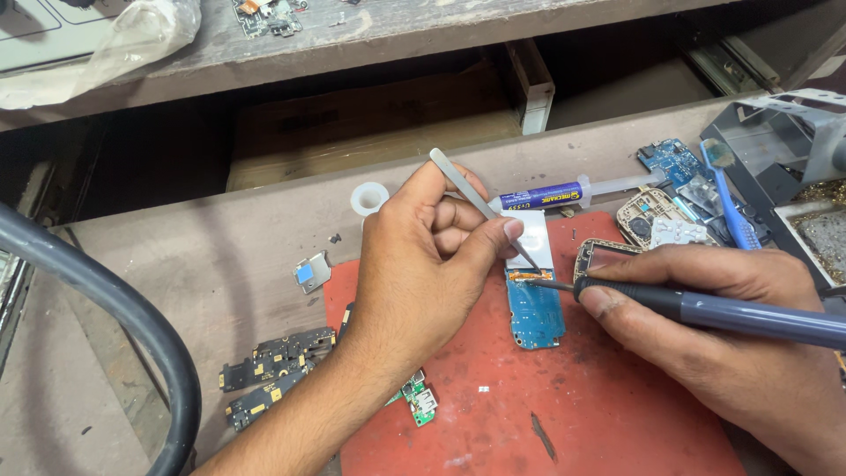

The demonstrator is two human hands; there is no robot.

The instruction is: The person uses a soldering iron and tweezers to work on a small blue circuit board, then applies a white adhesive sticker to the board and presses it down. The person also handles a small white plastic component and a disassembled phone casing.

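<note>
Head camera looked down at a red rubber work mat (564, 414) on a grey-brown wooden bench (220, 256). Near the far edge of the mat lay a small blue circuit board (535, 310), with a white rectangular part (536, 236) at its far end and a strip of orange contacts between the two. The left hand (423, 264) was closed around thin silver metal tweezers (480, 204), and their tips touched the orange strip. The right hand (705, 335) gripped a soldering iron with a grey-purple handle (749, 316); its dark tip met the same strip from the right side.

Just beyond the board lay a clear syringe with a blue label (555, 194), and to its left stood a small white ring of tape (369, 197). Far right were a blue toothbrush (731, 198) and several phone parts (656, 220). Left of the mat lay dark narrow circuit boards (273, 366), and a small green board (420, 401) rested at the mat's left edge, beside the left wrist. A thick grey hose (132, 322) curved along the near left side.
</note>
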